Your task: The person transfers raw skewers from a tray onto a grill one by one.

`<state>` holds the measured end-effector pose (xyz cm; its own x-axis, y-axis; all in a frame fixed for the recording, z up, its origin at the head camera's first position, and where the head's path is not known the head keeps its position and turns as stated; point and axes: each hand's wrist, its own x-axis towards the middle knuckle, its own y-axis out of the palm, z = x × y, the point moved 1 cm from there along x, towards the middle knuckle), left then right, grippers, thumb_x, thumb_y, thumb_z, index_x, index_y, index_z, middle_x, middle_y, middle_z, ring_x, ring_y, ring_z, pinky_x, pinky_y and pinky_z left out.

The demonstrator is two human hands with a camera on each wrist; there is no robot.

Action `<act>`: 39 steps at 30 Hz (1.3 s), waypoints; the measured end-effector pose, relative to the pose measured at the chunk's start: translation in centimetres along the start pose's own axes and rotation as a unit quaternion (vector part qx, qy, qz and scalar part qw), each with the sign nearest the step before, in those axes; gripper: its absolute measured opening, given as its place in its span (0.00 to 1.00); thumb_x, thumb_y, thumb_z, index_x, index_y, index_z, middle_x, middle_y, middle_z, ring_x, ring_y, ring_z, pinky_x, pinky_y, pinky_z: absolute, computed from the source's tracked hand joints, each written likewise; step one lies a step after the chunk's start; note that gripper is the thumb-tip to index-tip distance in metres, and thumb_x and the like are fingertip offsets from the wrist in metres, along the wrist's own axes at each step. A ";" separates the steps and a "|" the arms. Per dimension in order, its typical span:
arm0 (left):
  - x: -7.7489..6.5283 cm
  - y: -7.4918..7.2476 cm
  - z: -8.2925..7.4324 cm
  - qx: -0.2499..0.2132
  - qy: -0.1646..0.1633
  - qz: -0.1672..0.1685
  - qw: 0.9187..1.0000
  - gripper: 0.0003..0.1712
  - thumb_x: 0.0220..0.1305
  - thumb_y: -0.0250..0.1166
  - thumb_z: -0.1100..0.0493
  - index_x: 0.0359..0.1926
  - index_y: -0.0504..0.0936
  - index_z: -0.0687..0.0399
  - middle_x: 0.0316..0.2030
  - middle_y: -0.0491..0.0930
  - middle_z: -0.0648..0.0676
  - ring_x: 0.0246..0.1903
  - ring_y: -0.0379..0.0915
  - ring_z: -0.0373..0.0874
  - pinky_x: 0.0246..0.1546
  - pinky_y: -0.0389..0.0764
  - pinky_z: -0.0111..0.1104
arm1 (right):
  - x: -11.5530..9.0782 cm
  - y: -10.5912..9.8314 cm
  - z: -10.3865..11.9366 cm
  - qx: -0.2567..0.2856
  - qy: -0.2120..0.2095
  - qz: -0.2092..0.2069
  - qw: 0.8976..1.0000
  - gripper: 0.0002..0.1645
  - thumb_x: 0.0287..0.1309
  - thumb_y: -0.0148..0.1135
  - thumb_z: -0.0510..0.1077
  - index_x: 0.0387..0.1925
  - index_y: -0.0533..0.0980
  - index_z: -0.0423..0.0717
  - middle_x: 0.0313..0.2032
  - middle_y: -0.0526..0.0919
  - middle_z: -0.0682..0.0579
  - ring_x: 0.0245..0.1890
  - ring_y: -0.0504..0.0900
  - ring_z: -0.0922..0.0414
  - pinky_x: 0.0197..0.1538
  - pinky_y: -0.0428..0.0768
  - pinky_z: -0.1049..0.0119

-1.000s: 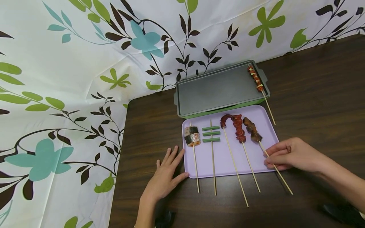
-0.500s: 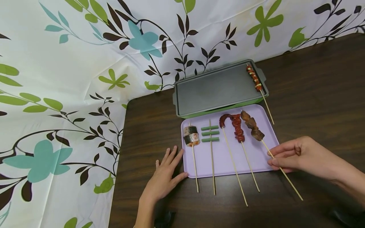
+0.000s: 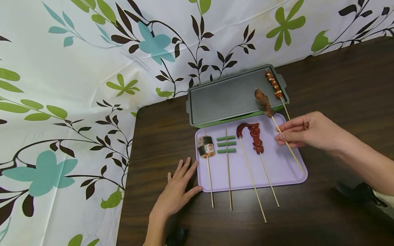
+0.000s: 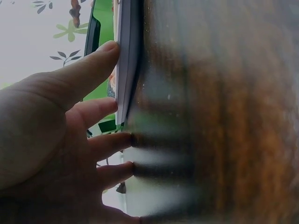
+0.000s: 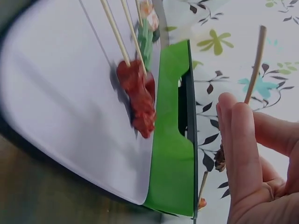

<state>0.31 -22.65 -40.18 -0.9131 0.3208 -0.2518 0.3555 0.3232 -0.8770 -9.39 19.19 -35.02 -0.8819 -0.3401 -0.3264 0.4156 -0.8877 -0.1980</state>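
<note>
"What's at the tray's [image 3: 241, 176] left?"
"The left hand [image 3: 174, 194], fingers spread, touching its edge."
"And on the tray?"
"Roll [image 3: 206, 147], green skewer [image 3: 226, 144], tentacle [image 3: 240, 129], red skewer [image 3: 257, 139]; the grill [image 3: 221, 100] sits just behind."
"Further right?"
"The brown skewer [image 3: 264, 102], raised above the tray's right part, meat end toward the grill; the right hand [image 3: 309, 131] pinches its stick."

A leaf-and-flower-printed white cloth [image 3: 89, 71] borders the dark wood-grain table [image 3: 341, 92] along two sides.
</note>
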 end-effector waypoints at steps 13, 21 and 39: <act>0.1 0.0 0.2 -0.001 0.001 0.000 1.000 0.46 0.64 0.59 0.33 0.77 0.49 0.29 0.77 0.42 0.48 0.76 0.31 0.49 0.60 0.42 0.72 | 5.1 -1.4 2.2 -0.022 0.018 -0.044 0.999 0.28 0.63 0.66 0.41 0.57 0.72 0.24 0.34 0.88 0.47 0.33 0.88 0.56 0.37 0.85 0.61; 0.1 0.0 0.1 -0.002 -0.001 0.000 1.000 0.46 0.64 0.60 0.34 0.77 0.49 0.30 0.77 0.43 0.48 0.76 0.31 0.49 0.60 0.41 0.72 | 6.4 -1.6 2.8 -0.044 0.015 -0.054 0.997 0.23 0.63 0.64 0.37 0.53 0.73 0.22 0.31 0.88 0.45 0.30 0.88 0.56 0.34 0.85 0.61; 0.1 0.1 -0.1 -0.005 -0.001 -0.002 1.000 0.46 0.64 0.61 0.34 0.77 0.50 0.30 0.77 0.43 0.48 0.76 0.31 0.49 0.60 0.42 0.73 | 7.0 -1.8 2.8 -0.140 -0.007 -0.086 0.986 0.21 0.63 0.64 0.41 0.50 0.78 0.25 0.29 0.88 0.43 0.26 0.87 0.55 0.30 0.84 0.62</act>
<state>0.25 -22.55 -40.22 -0.9144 0.3185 -0.2498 0.3545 0.3325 -0.8739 -16.91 17.52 -34.32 -0.9468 -0.1982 -0.2535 0.3033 -0.8129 -0.4972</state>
